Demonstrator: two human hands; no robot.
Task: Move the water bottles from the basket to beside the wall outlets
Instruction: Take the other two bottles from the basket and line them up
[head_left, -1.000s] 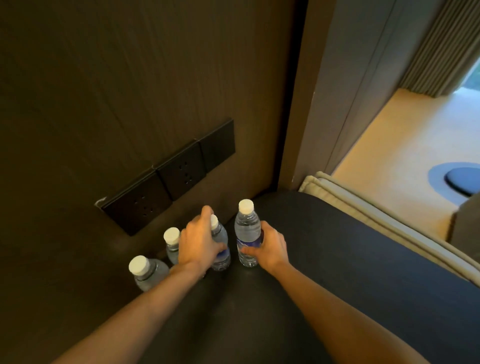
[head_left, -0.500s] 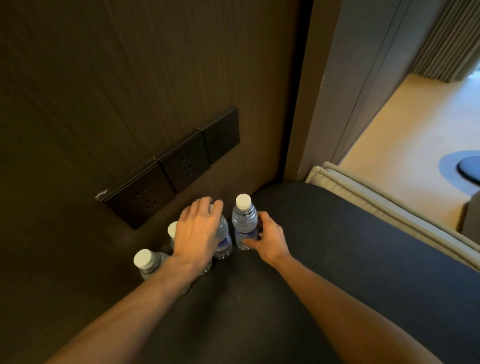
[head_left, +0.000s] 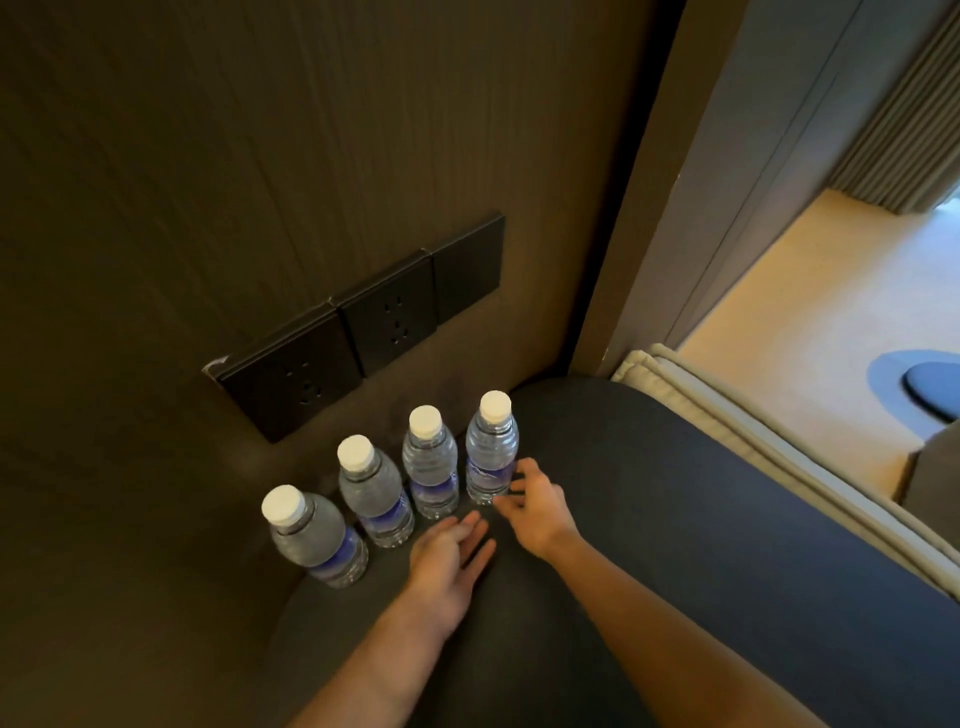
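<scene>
Several clear water bottles with white caps and blue labels stand upright in a row on a dark round tabletop (head_left: 649, 519), just below the black wall outlets (head_left: 363, 332). The rightmost bottle (head_left: 491, 452) stands beside a second one (head_left: 430, 465); further left are a third (head_left: 373, 493) and the leftmost (head_left: 311, 538). My left hand (head_left: 449, 556) hovers open, fingers spread, just in front of the middle bottles. Open too, my right hand (head_left: 537, 501) has its fingertips close to the rightmost bottle's base. No basket is in view.
A dark wood-panelled wall (head_left: 260, 156) rises right behind the bottles. To the right, a cream cushioned edge (head_left: 727, 410) borders the tabletop, with beige floor (head_left: 810, 312) and a blue round object (head_left: 930, 384) beyond.
Both hands have let go of the two right-hand bottles and drawn back toward me. The bottles now stand free in a row.
</scene>
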